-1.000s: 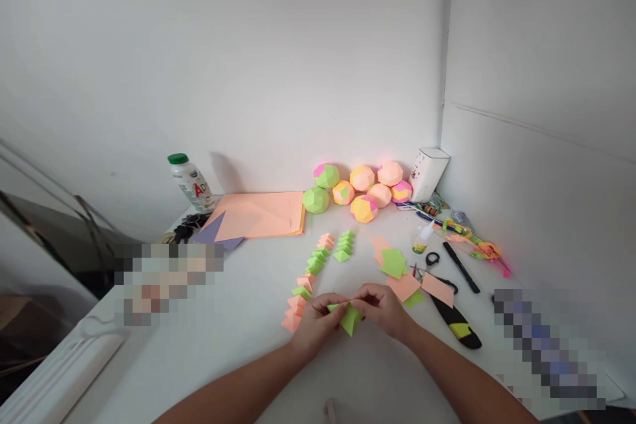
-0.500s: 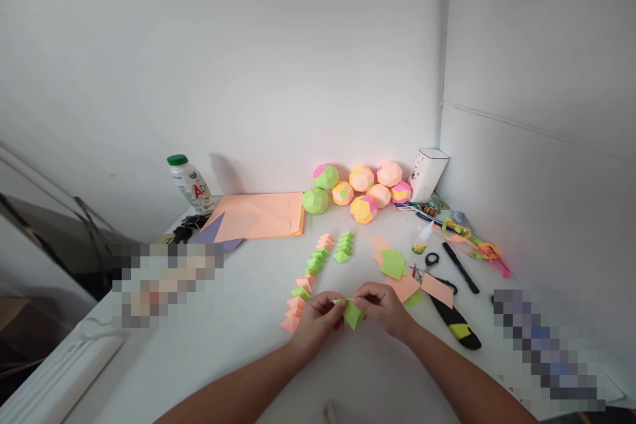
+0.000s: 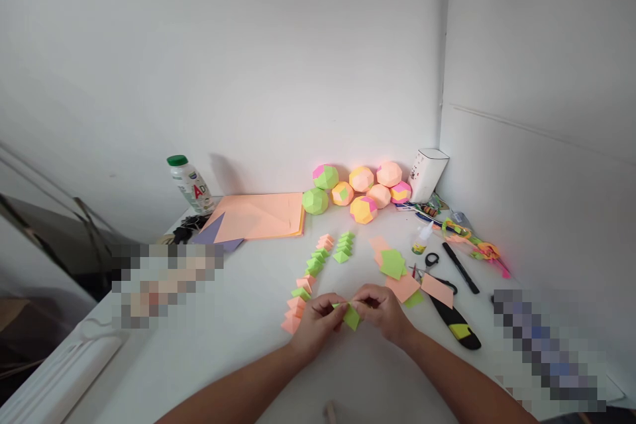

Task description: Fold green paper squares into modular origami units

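Observation:
Between my two hands is a small folded piece of green paper (image 3: 352, 318), held above the white table. My left hand (image 3: 320, 321) pinches its left side between thumb and fingers. On the other side, the thumb and fingertips of my right hand (image 3: 381, 311) close on its upper right edge. Just beyond my left hand runs a row of folded orange and green paper pieces (image 3: 312, 265), with a shorter row of green ones (image 3: 343, 248) to its right. Flat cut pieces, among them a green paper pentagon (image 3: 392, 264), lie beyond my right hand.
Several faceted paper balls (image 3: 364, 209) sit against the wall. Orange sheets (image 3: 258, 215) and a white bottle (image 3: 189, 185) stand left of them. To the right lie a glue bottle (image 3: 422, 238), scissors (image 3: 431, 260), a black pen (image 3: 461, 268) and a black-and-yellow cutter (image 3: 457, 326).
The green paper has tilted slightly in my fingers, and my right hand's fingers have shifted a little along its edge. Everything else stays where it was.

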Demonstrator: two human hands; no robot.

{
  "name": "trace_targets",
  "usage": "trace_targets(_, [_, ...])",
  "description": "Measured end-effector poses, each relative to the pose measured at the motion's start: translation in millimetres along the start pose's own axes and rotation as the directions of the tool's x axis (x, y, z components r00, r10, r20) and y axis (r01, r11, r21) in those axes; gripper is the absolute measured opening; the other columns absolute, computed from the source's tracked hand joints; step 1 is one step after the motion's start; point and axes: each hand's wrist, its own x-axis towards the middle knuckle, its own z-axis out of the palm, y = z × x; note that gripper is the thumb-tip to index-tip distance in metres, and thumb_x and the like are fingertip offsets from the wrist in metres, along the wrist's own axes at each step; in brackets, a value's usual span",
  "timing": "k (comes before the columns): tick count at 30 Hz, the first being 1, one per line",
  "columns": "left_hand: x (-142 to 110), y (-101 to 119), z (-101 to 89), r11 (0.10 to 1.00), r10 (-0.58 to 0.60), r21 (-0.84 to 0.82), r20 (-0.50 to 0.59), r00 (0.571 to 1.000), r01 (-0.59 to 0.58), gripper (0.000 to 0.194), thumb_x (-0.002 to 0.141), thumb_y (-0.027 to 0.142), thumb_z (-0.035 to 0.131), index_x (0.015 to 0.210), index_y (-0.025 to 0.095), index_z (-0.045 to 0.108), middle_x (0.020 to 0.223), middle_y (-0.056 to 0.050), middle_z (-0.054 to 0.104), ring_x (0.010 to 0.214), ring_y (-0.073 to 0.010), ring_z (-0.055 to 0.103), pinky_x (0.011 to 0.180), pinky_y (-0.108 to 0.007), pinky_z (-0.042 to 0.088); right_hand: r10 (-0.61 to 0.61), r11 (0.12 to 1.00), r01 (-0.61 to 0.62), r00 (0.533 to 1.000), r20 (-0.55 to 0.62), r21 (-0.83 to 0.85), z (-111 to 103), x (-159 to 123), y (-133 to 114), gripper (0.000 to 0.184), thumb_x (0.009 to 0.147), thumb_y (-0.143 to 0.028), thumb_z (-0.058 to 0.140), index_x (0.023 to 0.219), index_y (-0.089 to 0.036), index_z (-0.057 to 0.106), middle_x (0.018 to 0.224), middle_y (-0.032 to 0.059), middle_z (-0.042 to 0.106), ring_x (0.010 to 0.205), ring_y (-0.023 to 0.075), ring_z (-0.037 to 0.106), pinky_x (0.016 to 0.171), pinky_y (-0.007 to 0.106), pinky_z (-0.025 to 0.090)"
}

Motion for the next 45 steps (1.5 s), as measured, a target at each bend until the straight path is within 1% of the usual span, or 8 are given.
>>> trace_targets(5, [0.3,-2.2,-0.9,1.0,-0.003,0.01,0.007,1.0,0.003,0.028,0.071,0.041,0.067,0.063,0.014,0.064,0.047,0.004,0.047,0.046,-0.0086,0.038,0.047,-0.022,0.027,0.087,0.995,-0.088,0.996,0.037,0.038,-0.5,0.4,4.9,0.015,0.075,-0.029,0.061,0.068,-0.016,0.059,0.061,-0.0021,0.051,0.055,0.0113,0.046,0.053,0.023,0.038])
trace_targets(11, [0.0,-2.2,-1.2,1.0,0.017,0.006,0.04,0.999,-0.017,0.028,0.074,0.041,0.065,0.064,0.015,0.062,0.049,0.004,0.048,0.046,-0.0085,0.04,0.048,-0.022,0.029,0.029,1.0,-0.029,0.999,0.017,-0.004,-2.4,1.2,1.8,0.012,0.072,-0.023,0.059,0.063,-0.016,0.057,0.064,-0.0007,0.052,0.06,0.0122,0.046,0.057,0.024,0.038])
trace_targets(21, [-1.7,3.7,2.3,0.999,0.011,0.031,0.021,1.0,-0.012,0.031,0.072,0.043,0.066,0.061,0.015,0.06,0.047,0.005,0.046,0.044,-0.0076,0.038,0.046,-0.021,0.028,0.086,0.994,-0.085,0.996,0.019,-0.065,-2.2,0.9,11.5,0.01,0.071,-0.024,0.058,0.066,-0.015,0.057,0.065,-0.0008,0.051,0.061,0.0123,0.045,0.056,0.023,0.037])
trace_targets(26, [-1.4,1.7,2.8,1.0,0.004,0.02,-0.029,1.0,-0.003,0.03,0.069,0.042,0.069,0.06,0.016,0.056,0.045,0.007,0.045,0.043,-0.0067,0.036,0.045,-0.02,0.026,0.117,0.992,-0.118,0.993,-0.017,-0.046,0.0,-0.1,12.8,0.009,0.07,-0.023,0.056,0.066,-0.015,0.054,0.06,-0.0031,0.045,0.055,0.0102,0.04,0.051,0.021,0.033])
trace_targets(33, [0.2,0.1,1.7,0.998,0.01,-0.059,-0.116,0.993,-0.017,0.027,0.072,0.039,0.065,0.062,0.018,0.051,0.047,0.007,0.045,0.043,-0.0073,0.036,0.046,-0.02,0.028,0.193,0.981,-0.191,0.977,-0.087,0.027,-6.6,2.7,6.0,0.012,0.069,-0.026,0.055,0.064,-0.016,0.05,0.057,-0.0041,0.042,0.051,0.0094,0.037,0.047,0.021,0.031])
trace_targets(37, [-0.7,3.6,2.0,0.996,0.042,-0.08,-0.067,0.997,-0.048,0.026,0.076,0.042,0.061,0.068,0.018,0.054,0.051,0.006,0.047,0.048,-0.0092,0.041,0.051,-0.022,0.034,0.181,0.983,-0.177,0.979,-0.097,0.045,-8.5,2.8,5.0,0.012,0.068,-0.027,0.056,0.064,-0.016,0.051,0.057,-0.0037,0.042,0.052,0.0097,0.037,0.048,0.021,0.031])
trace_targets(40, [-1.1,2.1,1.8,0.999,0.022,-0.048,-0.023,0.999,-0.023,0.028,0.071,0.043,0.066,0.077,0.017,0.058,0.053,0.006,0.046,0.049,-0.0095,0.04,0.05,-0.022,0.033,0.159,0.987,-0.157,0.986,-0.055,0.032,-3.2,1.2,5.6,0.012,0.068,-0.027,0.057,0.064,-0.017,0.053,0.057,-0.0035,0.043,0.053,0.0102,0.038,0.049,0.021,0.032])
trace_targets(45, [0.5,-2.8,1.8,0.997,0.045,0.068,0.021,0.999,-0.047,0.029,0.072,0.042,0.065,0.062,0.016,0.057,0.05,0.006,0.042,0.046,-0.0081,0.034,0.047,-0.021,0.025,0.093,0.994,-0.094,0.995,-0.03,-0.047,6.3,-1.1,5.8,0.011,0.068,-0.025,0.058,0.064,-0.016,0.055,0.061,-0.002,0.048,0.058,0.0114,0.043,0.054,0.023,0.036])
